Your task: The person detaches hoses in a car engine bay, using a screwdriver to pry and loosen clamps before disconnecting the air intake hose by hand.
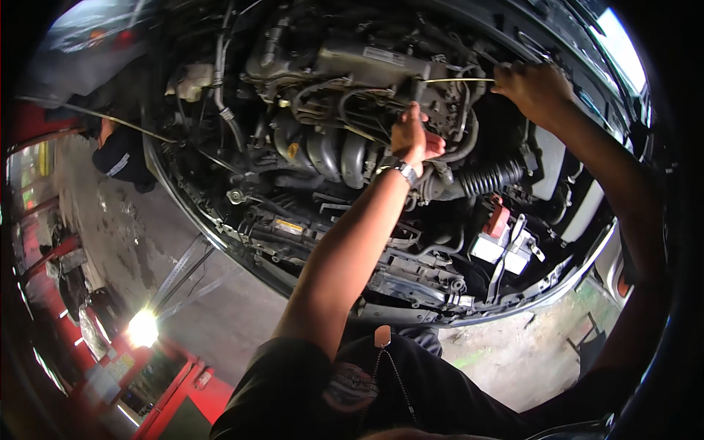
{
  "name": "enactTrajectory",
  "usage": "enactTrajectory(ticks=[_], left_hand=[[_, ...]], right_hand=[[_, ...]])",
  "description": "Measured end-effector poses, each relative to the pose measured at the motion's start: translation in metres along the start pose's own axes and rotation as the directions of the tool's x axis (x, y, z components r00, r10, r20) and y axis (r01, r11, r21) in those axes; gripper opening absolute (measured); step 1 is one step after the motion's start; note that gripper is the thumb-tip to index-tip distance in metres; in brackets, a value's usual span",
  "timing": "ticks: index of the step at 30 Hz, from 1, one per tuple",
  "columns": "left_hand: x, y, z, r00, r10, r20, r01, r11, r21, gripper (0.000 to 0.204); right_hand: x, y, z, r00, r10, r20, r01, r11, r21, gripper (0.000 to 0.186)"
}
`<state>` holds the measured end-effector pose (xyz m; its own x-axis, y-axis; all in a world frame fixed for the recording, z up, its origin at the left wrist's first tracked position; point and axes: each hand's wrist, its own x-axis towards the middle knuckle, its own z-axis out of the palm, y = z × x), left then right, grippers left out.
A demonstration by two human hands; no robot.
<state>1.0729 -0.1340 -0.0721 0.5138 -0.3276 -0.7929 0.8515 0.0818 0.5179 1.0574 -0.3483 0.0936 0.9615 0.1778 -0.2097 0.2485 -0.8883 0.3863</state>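
My right hand (539,92) reaches over the right side of the engine, its fingers closed on the end of a thin, yellowish rod (460,79). That rod runs nearly level to the left, toward the top of a dark, tube-like piece (419,89). My left hand (416,138), with a watch (404,172) at the wrist, is just below that piece. Its thumb side points up against the piece, and the other fingers curl at the right; the palm hides much of the grip. Behind both hands lies the engine's top cover (359,62).
Curved intake pipes (323,150) and a ribbed air hose (490,178) flank my left forearm. A battery (506,249) with a red terminal cover (496,220) sits front right. A prop rod (110,117) slants at the left, near another person's dark cap (123,155). A bright work lamp (143,328) stands on the floor.
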Motion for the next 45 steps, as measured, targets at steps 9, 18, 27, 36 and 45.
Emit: enactTrajectory(ticks=[9, 18, 27, 36, 45], left_hand=[[0.004, -0.003, -0.009, 0.998, 0.034, 0.053, -0.036, 0.999, 0.026, 0.056], [0.000, -0.010, 0.003, 0.988, 0.151, -0.036, -0.154, 0.979, -0.137, 0.054], [0.003, -0.006, -0.002, 0.994, 0.113, -0.010, -0.113, 0.991, -0.068, 0.055], [0.000, -0.006, -0.002, 0.983, 0.184, -0.023, -0.185, 0.981, -0.054, 0.057], [-0.003, -0.002, -0.003, 0.989, 0.147, 0.025, -0.148, 0.989, 0.022, 0.059]], right_hand=[[0.072, -0.068, -0.030, 0.686, -0.232, 0.690, -0.361, 0.715, 0.599, 0.059], [0.031, -0.007, -0.008, 0.976, -0.028, 0.215, -0.105, 0.807, 0.581, 0.042], [0.060, -0.021, -0.066, 0.885, 0.105, 0.453, -0.293, 0.882, 0.368, 0.033], [0.122, -0.036, -0.097, 0.911, 0.041, 0.411, -0.068, 0.996, 0.051, 0.034], [0.204, -0.078, -0.145, 0.610, 0.148, 0.778, -0.019, 0.985, -0.172, 0.031]])
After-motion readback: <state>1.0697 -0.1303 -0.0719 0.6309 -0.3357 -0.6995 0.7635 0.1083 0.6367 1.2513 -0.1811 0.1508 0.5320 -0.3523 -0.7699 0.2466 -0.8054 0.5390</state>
